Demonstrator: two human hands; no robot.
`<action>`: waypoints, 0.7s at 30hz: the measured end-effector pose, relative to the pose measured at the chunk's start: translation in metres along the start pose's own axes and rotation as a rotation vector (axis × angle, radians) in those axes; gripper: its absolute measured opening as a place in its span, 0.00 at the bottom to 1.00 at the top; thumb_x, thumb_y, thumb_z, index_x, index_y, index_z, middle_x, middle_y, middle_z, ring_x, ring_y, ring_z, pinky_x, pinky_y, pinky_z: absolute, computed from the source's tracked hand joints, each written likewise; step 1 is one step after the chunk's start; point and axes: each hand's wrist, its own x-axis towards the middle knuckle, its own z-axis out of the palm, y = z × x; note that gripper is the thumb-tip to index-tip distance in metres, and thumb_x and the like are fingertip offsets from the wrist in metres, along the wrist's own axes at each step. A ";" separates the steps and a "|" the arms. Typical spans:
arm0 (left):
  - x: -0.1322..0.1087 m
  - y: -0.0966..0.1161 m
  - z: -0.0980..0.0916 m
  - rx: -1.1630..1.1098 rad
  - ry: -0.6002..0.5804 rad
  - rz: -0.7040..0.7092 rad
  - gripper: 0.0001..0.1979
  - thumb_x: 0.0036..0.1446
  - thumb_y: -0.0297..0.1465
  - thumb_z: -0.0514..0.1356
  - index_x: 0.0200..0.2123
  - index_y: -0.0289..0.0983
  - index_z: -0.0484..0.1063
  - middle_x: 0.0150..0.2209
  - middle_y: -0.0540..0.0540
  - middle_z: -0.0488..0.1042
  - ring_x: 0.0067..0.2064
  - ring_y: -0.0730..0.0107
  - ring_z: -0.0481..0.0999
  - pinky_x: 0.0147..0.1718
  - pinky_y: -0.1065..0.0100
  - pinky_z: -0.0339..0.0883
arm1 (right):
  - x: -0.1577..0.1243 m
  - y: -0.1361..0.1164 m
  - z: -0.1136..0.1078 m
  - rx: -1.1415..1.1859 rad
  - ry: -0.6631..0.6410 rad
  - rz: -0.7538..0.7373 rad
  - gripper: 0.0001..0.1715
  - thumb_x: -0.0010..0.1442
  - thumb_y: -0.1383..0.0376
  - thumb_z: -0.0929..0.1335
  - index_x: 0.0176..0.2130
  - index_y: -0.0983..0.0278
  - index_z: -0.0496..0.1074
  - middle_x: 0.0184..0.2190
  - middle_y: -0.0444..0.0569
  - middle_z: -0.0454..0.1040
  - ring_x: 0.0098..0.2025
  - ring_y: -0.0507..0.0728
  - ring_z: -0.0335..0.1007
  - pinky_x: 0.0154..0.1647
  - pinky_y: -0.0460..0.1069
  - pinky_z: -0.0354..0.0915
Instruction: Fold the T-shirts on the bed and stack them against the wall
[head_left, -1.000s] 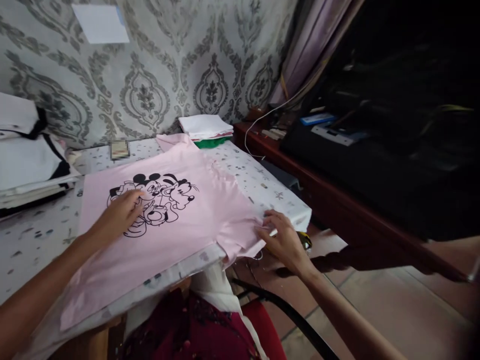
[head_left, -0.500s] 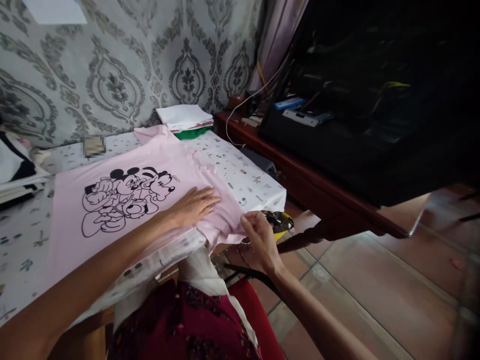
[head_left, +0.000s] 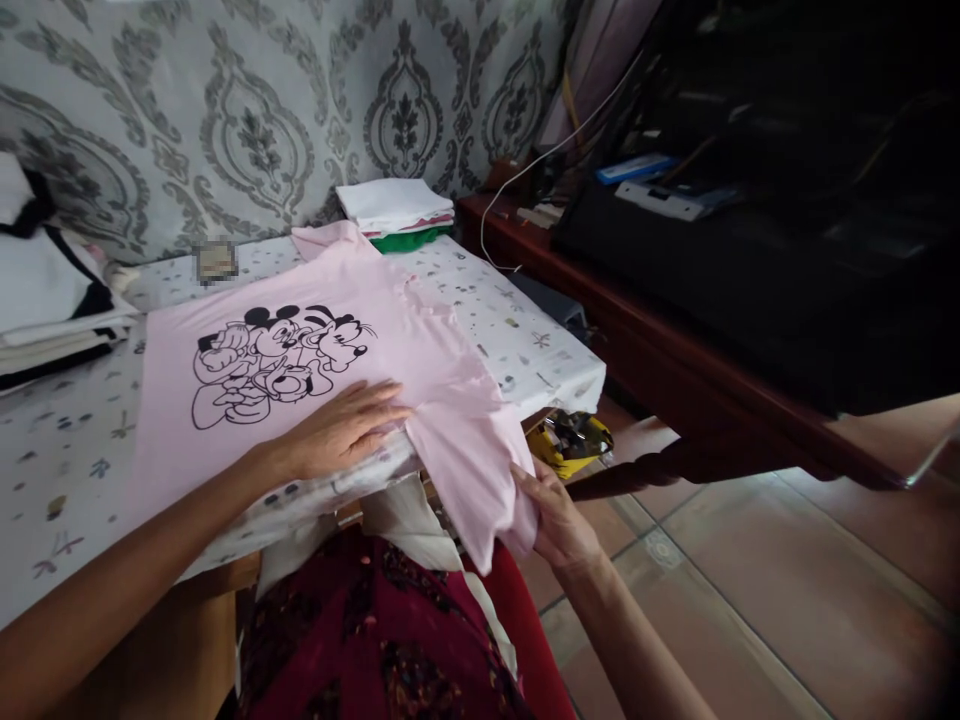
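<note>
A pink T-shirt (head_left: 315, 340) with a black cartoon print lies flat on a table covered by a speckled white cloth (head_left: 67, 450). My left hand (head_left: 341, 430) rests flat on the shirt near the table's front edge, fingers stretched out. One sleeve hangs over that edge, and my right hand (head_left: 551, 515) grips its lower end, with the fingers closed on the fabric.
A stack of folded white, red and green cloth (head_left: 397, 212) sits at the table's back. More folded garments (head_left: 52, 310) lie at the left. A dark wooden ledge (head_left: 675, 370) carries a black machine (head_left: 757, 250) on the right. A yellow object (head_left: 570, 440) lies below the table corner.
My left hand slid from the print toward the front edge of the shirt. My right hand moved down below the table edge, drawing the sleeve down with it.
</note>
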 end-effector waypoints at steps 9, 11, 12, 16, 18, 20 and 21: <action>-0.022 0.008 -0.004 -0.016 -0.041 -0.047 0.27 0.71 0.47 0.47 0.69 0.48 0.55 0.74 0.49 0.51 0.74 0.61 0.46 0.72 0.50 0.36 | 0.021 0.036 -0.041 -0.516 0.041 -0.113 0.19 0.51 0.48 0.73 0.27 0.61 0.73 0.23 0.45 0.74 0.26 0.56 0.70 0.25 0.49 0.66; -0.038 0.007 -0.008 -0.010 -0.016 -0.120 0.27 0.71 0.47 0.45 0.70 0.48 0.53 0.73 0.49 0.52 0.74 0.60 0.47 0.72 0.50 0.36 | 0.029 0.040 -0.048 -0.690 0.174 -0.267 0.18 0.53 0.49 0.71 0.28 0.60 0.73 0.23 0.46 0.74 0.26 0.58 0.71 0.26 0.50 0.67; -0.048 0.005 -0.010 -0.003 0.006 -0.171 0.27 0.71 0.47 0.44 0.70 0.48 0.53 0.73 0.49 0.53 0.74 0.60 0.47 0.72 0.50 0.38 | 0.031 0.037 -0.047 -0.724 0.266 -0.337 0.16 0.55 0.50 0.70 0.31 0.60 0.74 0.25 0.47 0.76 0.28 0.59 0.73 0.27 0.51 0.68; -0.096 -0.009 -0.025 0.022 0.127 -0.411 0.24 0.71 0.44 0.43 0.61 0.45 0.68 0.68 0.45 0.61 0.69 0.56 0.59 0.65 0.52 0.57 | 0.030 0.003 -0.021 -0.749 0.452 -0.581 0.14 0.62 0.52 0.67 0.42 0.58 0.74 0.36 0.53 0.79 0.36 0.62 0.77 0.36 0.56 0.72; -0.121 -0.012 -0.034 -0.001 0.132 -0.467 0.23 0.71 0.42 0.44 0.55 0.44 0.73 0.62 0.44 0.68 0.63 0.57 0.66 0.60 0.56 0.64 | 0.033 -0.019 0.002 -0.825 0.324 -0.670 0.14 0.64 0.52 0.66 0.42 0.57 0.75 0.37 0.54 0.78 0.39 0.63 0.76 0.40 0.58 0.72; -0.142 -0.011 -0.042 -0.045 0.092 -0.487 0.21 0.70 0.40 0.45 0.52 0.44 0.76 0.56 0.44 0.72 0.56 0.59 0.71 0.56 0.60 0.68 | 0.041 -0.038 0.028 -0.908 0.087 -0.725 0.15 0.65 0.53 0.65 0.42 0.57 0.76 0.39 0.55 0.79 0.42 0.64 0.76 0.44 0.60 0.72; -0.152 -0.008 -0.045 -0.064 0.068 -0.498 0.21 0.69 0.39 0.46 0.51 0.44 0.76 0.53 0.44 0.73 0.54 0.60 0.72 0.53 0.63 0.69 | 0.047 -0.044 0.041 -0.942 -0.055 -0.739 0.15 0.66 0.53 0.64 0.43 0.57 0.76 0.42 0.55 0.79 0.45 0.65 0.76 0.46 0.60 0.72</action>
